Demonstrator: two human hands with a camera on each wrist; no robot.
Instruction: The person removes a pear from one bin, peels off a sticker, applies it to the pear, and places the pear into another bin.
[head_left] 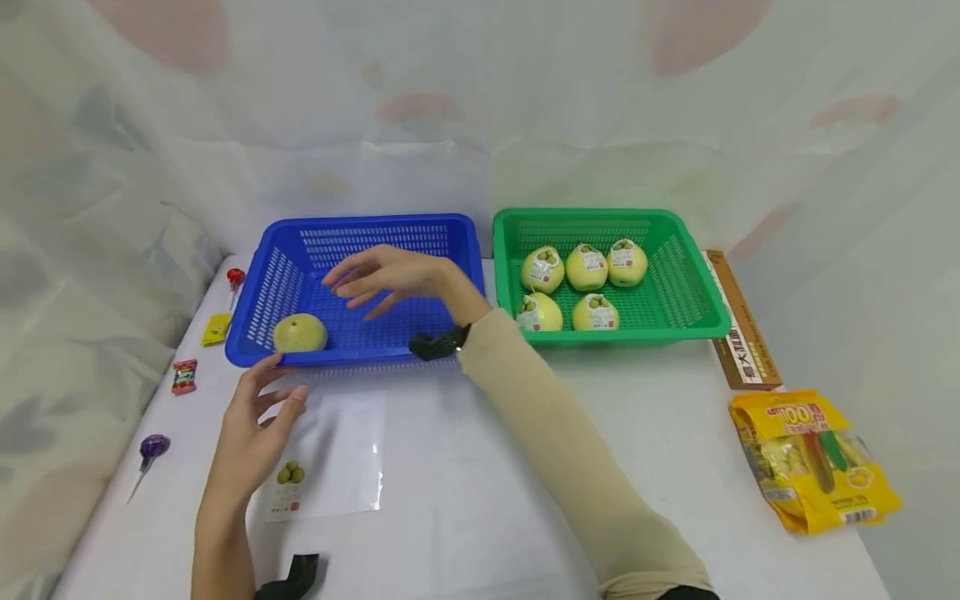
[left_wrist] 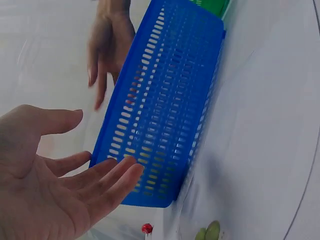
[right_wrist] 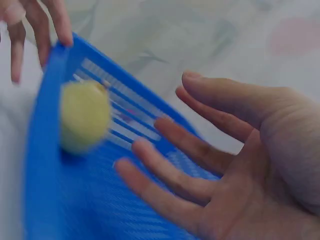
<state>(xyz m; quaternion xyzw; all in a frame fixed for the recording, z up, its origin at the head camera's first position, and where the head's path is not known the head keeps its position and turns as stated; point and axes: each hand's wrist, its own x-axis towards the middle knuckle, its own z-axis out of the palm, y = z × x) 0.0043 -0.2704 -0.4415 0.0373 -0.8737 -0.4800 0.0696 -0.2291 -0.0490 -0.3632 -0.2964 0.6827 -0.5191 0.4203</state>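
One pale yellow-green pear (head_left: pixel 300 333) lies in the near left corner of the blue basket (head_left: pixel 360 357); it also shows, blurred, as a pear (right_wrist: pixel 85 117) in the right wrist view. Over the basket's middle hovers my right hand (head_left: pixel 393 279), fingers loosely spread and holding nothing. My left hand (head_left: pixel 258 417) is at the basket's near left edge, fingertips right at the rim below the pear. In the left wrist view the left hand (left_wrist: pixel 75 185) has relaxed fingers against the basket wall. Beneath it lies a clear plastic bag (head_left: pixel 341 467) with a printed fruit label.
A green basket (head_left: pixel 705 317) on the right holds several labelled pears (head_left: pixel 587 268). Beyond it are a brown box (head_left: pixel 742 333) and a yellow snack bag (head_left: pixel 813 462). Along the left edge lie lollipops (head_left: pixel 153 447), a red candy (head_left: pixel 184 377) and a yellow packet (head_left: pixel 216 329).
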